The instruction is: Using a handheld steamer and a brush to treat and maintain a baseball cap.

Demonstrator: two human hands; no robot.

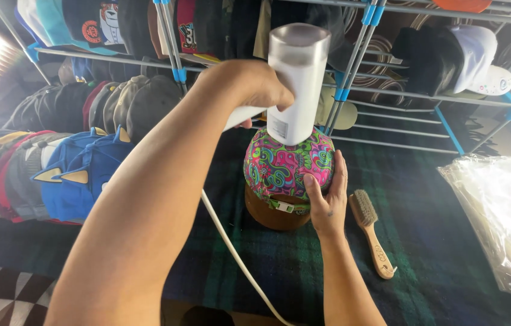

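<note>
My left hand (248,86) grips the handle of a white handheld steamer (295,84), whose body points down onto the crown of a bright multicoloured patterned cap (286,164). The cap sits on a rounded brown form (269,215). My right hand (328,204) rests on the cap's right side, with the thumb on the fabric near a green strap buckle. The steamer's white cord (237,253) trails down toward the bottom edge.
A wooden-handled brush (371,232) lies just right of my right hand on dark plaid cloth (443,253). Clear plastic bags (503,211) are piled at the right. Rows of caps (56,169) line the left, and a metal rack (352,66) of caps stands behind.
</note>
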